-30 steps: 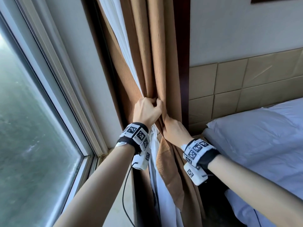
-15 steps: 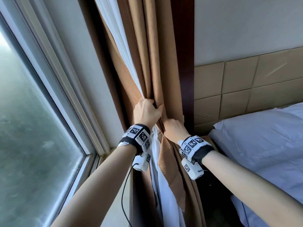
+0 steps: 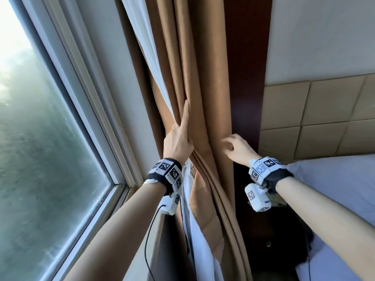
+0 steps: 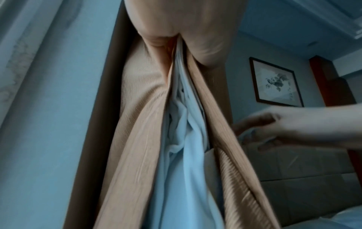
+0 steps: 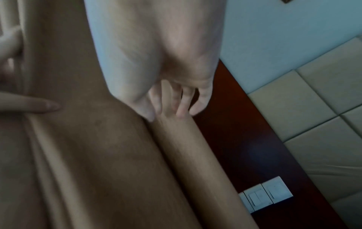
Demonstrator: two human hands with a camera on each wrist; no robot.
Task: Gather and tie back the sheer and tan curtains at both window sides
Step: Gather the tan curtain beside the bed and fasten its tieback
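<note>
Sheer curtain (image 3: 147, 57) hangs right of window (image 3: 50, 138), sandwiched in tan curtain (image 3: 203, 78) folds | left hand (image 3: 178, 142) grip closed round the gathered bundle, forefinger straight up a fold | right hand (image 3: 237, 151) grip loose, curled fingertips touching tan curtain's right edge, holding nothing | dark wood trim (image 3: 249, 78), then bed (image 3: 334, 179) far right

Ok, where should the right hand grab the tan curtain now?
Probably the outermost fold of the tan curtain, level with the left hand, coming from the right: that fold hangs as a loose upright ridge beside the right hand.
</note>
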